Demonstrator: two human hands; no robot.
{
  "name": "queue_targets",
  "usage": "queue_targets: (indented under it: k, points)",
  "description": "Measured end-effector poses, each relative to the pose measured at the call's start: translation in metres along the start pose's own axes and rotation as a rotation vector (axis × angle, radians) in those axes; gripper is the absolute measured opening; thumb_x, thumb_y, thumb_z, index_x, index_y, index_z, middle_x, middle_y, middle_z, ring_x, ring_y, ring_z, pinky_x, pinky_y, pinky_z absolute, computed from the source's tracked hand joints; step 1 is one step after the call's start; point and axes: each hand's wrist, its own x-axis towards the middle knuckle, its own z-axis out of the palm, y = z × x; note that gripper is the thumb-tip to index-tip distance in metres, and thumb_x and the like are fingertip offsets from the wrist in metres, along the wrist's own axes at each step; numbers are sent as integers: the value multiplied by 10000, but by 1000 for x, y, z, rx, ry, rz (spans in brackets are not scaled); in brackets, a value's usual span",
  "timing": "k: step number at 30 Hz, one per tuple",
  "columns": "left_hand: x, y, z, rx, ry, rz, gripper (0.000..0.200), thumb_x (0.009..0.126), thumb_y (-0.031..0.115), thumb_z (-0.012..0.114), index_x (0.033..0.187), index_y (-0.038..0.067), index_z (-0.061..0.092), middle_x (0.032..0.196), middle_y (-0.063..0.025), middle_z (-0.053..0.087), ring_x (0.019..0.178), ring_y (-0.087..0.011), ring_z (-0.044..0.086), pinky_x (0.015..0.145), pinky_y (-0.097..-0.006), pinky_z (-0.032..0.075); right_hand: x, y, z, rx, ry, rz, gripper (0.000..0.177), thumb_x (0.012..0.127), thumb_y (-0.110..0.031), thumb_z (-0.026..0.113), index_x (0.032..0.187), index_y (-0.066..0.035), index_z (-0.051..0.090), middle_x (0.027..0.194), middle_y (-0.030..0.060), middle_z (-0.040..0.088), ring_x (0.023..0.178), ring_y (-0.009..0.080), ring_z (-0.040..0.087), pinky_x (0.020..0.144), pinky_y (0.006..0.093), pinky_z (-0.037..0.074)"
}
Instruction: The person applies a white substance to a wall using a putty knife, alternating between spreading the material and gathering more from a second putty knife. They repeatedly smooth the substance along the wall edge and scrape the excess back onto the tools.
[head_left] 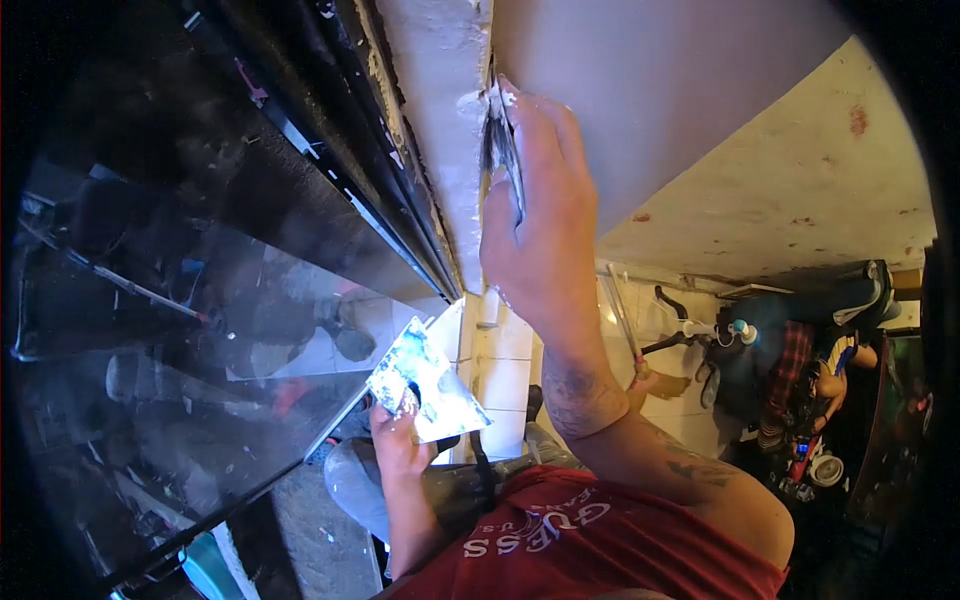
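Note:
My right hand (pixel 545 190) reaches up with its fingers closed around a thin metal putty knife (pixel 503 150). The blade lies along the edge of the white wall strip (pixel 440 110), where pale filler marks the corner. Lower down, my left hand (pixel 400 440) grips a flat, four-sided plate (pixel 440 395) from below and the side. White putty is smeared over its brightly lit top, and glare hides part of that surface. Some fingers of my left hand are hidden by the plate.
Dark glass with a metal frame (pixel 350 195) runs along the left. A smooth wall (pixel 640 90) rises on the right. Clothes and a plaid cloth (pixel 790 360) lie at the far right among assorted items. A teal container (pixel 205 565) stands at the lower left.

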Motion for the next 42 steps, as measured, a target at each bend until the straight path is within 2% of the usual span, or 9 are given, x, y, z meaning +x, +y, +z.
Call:
queue_targets:
  k: [7,15,21,24,25,34,38,41,42]
  points:
    - [4,-2,2,81,170,-32,304,720,-105,457,1003,-7,505,896,-46,556,809,-133,542,742,-278,442,-25,12,-10,-69,-95,106,504,629,114,412,1128,49,378,1030,225,415,920,391,444,794,387,382]
    - [3,3,12,90,109,-47,331,724,-82,480,1048,-14,474,927,-59,548,846,-151,542,767,-281,435,-60,26,0,-14,-202,233,515,651,108,392,1160,36,368,1081,230,400,990,395,426,854,360,368]
    - [-2,3,5,130,144,-4,385,691,-63,505,1068,-4,459,962,-54,533,886,-153,524,785,-291,429,-119,67,-16,262,-329,375,477,672,91,480,1142,44,413,1115,167,458,994,269,493,858,327,399]
    - [-6,-1,1,97,105,10,378,693,-62,497,1063,4,461,975,-54,533,900,-156,522,798,-296,429,-139,60,-47,882,-167,1106,476,669,52,538,1134,30,436,994,139,548,891,208,549,819,299,425]
    - [-8,-3,4,94,88,33,372,699,-64,493,1062,5,461,979,-55,533,904,-158,523,802,-300,430,-142,57,-56,1058,-119,1160,524,650,41,556,1156,21,425,950,95,569,854,181,558,812,287,428]
    - [-34,-11,66,9,55,102,319,755,-87,430,1064,-18,466,993,-92,541,906,-186,535,804,-321,436,-168,20,-89,1143,-395,1123,595,605,87,502,1183,-6,399,1106,117,485,972,208,506,857,301,397]
    - [-37,-13,74,-49,87,135,295,764,-87,419,1050,-32,470,977,-102,548,879,-185,548,787,-321,447,-180,15,-89,645,-718,374,704,567,165,427,1235,-32,330,1203,118,387,1122,263,389,933,338,319]
    - [-45,-11,81,-64,81,111,269,765,-86,409,1021,-43,478,947,-98,553,854,-185,555,771,-319,456,-186,10,-85,447,-703,215,646,586,176,386,1193,-41,361,1161,123,377,1135,252,353,943,340,307]
    - [-43,-14,79,-71,60,105,268,764,-86,409,1020,-43,478,946,-97,553,854,-186,555,768,-319,458,-187,9,-85,428,-654,191,619,561,163,436,1140,-56,414,1081,164,386,1056,329,387,899,332,330]
